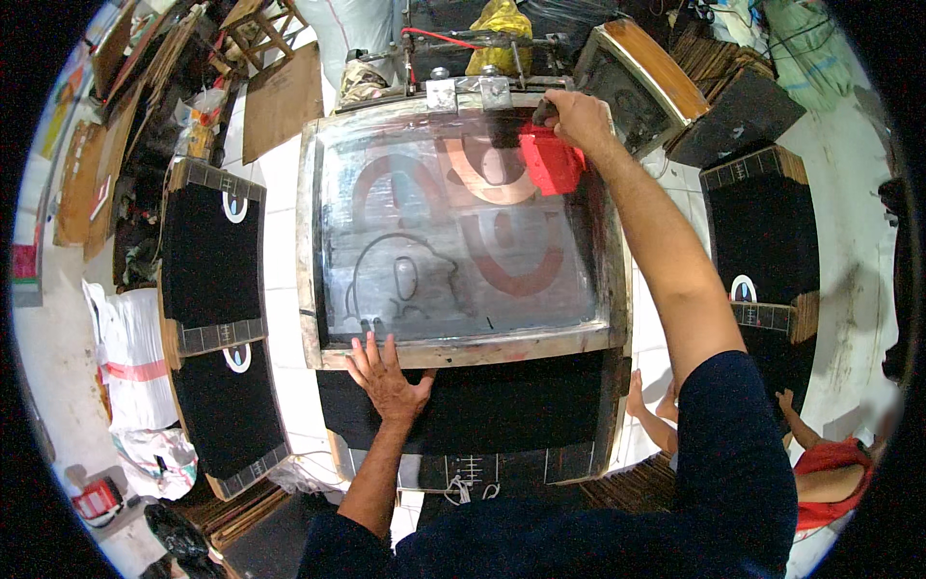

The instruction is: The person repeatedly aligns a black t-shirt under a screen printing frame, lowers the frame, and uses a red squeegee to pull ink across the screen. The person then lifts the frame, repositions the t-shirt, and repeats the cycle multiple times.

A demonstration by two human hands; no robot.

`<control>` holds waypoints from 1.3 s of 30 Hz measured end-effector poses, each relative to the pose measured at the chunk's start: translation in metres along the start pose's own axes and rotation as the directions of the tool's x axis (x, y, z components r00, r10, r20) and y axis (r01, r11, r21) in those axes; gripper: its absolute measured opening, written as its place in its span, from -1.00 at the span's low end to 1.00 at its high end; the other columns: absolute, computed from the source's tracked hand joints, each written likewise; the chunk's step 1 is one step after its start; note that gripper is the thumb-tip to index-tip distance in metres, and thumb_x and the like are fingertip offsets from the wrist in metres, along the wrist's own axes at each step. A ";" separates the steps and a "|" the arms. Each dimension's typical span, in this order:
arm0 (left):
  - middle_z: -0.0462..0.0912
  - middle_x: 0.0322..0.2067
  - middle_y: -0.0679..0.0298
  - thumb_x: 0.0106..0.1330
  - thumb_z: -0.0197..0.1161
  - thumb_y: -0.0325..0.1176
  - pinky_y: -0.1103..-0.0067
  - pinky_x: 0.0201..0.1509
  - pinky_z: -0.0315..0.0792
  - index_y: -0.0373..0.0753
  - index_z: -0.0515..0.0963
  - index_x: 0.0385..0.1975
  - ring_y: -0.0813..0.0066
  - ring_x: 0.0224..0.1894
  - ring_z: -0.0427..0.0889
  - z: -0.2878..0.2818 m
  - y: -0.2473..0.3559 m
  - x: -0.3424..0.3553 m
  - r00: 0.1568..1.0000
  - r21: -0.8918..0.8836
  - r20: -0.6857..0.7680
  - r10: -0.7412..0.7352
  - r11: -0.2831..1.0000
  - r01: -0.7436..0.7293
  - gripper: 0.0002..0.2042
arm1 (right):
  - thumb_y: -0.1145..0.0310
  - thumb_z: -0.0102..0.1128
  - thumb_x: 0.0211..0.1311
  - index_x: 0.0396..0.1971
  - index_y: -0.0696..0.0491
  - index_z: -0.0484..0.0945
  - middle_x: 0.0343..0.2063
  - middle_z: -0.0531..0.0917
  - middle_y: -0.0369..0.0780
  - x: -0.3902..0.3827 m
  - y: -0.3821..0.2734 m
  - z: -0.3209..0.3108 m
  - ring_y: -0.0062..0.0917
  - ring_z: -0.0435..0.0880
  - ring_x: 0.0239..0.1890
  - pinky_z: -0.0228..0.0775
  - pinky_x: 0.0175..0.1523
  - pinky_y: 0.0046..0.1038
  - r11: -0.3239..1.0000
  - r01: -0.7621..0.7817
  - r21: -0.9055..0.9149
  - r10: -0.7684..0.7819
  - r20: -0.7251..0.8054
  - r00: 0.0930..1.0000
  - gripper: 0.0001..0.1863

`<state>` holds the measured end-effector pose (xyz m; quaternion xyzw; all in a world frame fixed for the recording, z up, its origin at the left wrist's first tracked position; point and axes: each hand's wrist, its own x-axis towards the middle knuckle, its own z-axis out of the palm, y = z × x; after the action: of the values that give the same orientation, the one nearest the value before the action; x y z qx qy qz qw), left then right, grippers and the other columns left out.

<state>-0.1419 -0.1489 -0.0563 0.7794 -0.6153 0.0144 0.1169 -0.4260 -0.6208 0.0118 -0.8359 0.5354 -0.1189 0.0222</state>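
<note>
A wooden-framed printing screen (386, 241) with a glossy grey mesh lies in front of me. Rounded shapes and a cartoon outline show on the mesh, two of them orange and dull red. At its far right corner my right hand (579, 121) is closed on a red angular plastic tool (552, 162), which hangs over the mesh; something dark shows at the fingertips. My left hand (386, 381) rests with fingers spread on the frame's near edge. Black fabric (482, 405) on a board sticks out from under the screen toward me.
Metal hinge clamps (468, 94) sit at the screen's far edge. Boards with black fabric (212, 261) stand on the left and more fabric boards (757, 222) on the right. Another framed screen (637, 87) leans at the far right. A person in red (834, 473) is at the lower right.
</note>
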 end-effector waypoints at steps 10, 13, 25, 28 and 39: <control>0.17 0.46 -0.06 -0.01 0.52 0.20 -0.17 0.58 -0.28 -0.28 0.32 0.34 -0.17 0.57 -0.06 0.000 0.000 0.000 0.999 -0.031 -0.040 0.022 0.999 -0.023 -0.03 | 0.46 0.43 -0.09 -0.18 -0.02 0.62 -0.25 0.77 -0.13 -0.067 -0.007 -0.016 -0.15 0.75 -0.10 0.50 -0.05 -0.02 0.980 0.199 0.012 -0.199 0.035 0.979 -0.63; 0.17 0.46 -0.05 -0.03 0.56 0.13 -0.18 0.58 -0.28 -0.26 0.29 0.35 -0.17 0.57 -0.06 -0.001 0.000 0.000 0.999 -0.051 -0.036 0.020 0.998 -0.022 -0.03 | 0.44 0.43 -0.03 -0.16 -0.05 0.64 -0.26 0.78 -0.14 -0.025 -0.001 -0.008 -0.14 0.76 -0.11 0.51 -0.03 -0.03 0.989 0.143 -0.029 -0.143 0.000 0.990 -0.65; 0.28 0.40 0.01 -0.06 0.57 0.07 -0.17 0.59 -0.29 -0.24 0.38 0.29 -0.13 0.56 0.02 -0.002 0.003 0.002 0.997 -0.091 -0.073 -0.007 0.996 0.000 -0.10 | 0.58 0.36 -0.16 -0.30 0.04 0.56 -0.40 0.64 -0.10 -0.113 -0.023 -0.006 -0.07 0.63 -0.22 0.43 -0.13 -0.03 0.994 0.111 0.012 -0.110 -0.052 0.993 -0.67; 0.48 0.18 0.09 -0.09 0.57 -0.04 -0.10 0.54 -0.06 -0.23 0.51 0.11 -0.05 0.40 0.28 -0.012 -0.003 0.015 0.992 -0.139 -0.125 0.034 0.989 -0.052 -0.27 | 0.52 0.42 -0.16 -0.28 -0.02 0.63 -0.37 0.70 -0.18 -0.115 -0.023 -0.005 -0.14 0.67 -0.18 0.49 -0.09 -0.07 0.993 0.120 0.003 -0.119 -0.107 0.987 -0.67; 0.57 -0.30 0.19 -0.21 0.66 -0.20 0.23 0.09 0.32 -0.26 0.65 -0.21 0.14 -0.15 0.52 -0.075 -0.014 0.050 0.980 -0.301 0.015 0.201 0.935 -0.187 -0.48 | 0.42 0.45 -0.05 -0.06 0.00 0.68 -0.17 0.77 -0.08 -0.073 0.002 -0.031 -0.08 0.73 -0.03 0.55 0.06 -0.06 0.973 0.174 0.148 -0.197 0.155 0.968 -0.57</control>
<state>-0.1077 -0.1786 0.0222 0.6885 -0.6867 -0.0848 0.2170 -0.4638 -0.5529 0.0285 -0.8861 0.4417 -0.0849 0.1122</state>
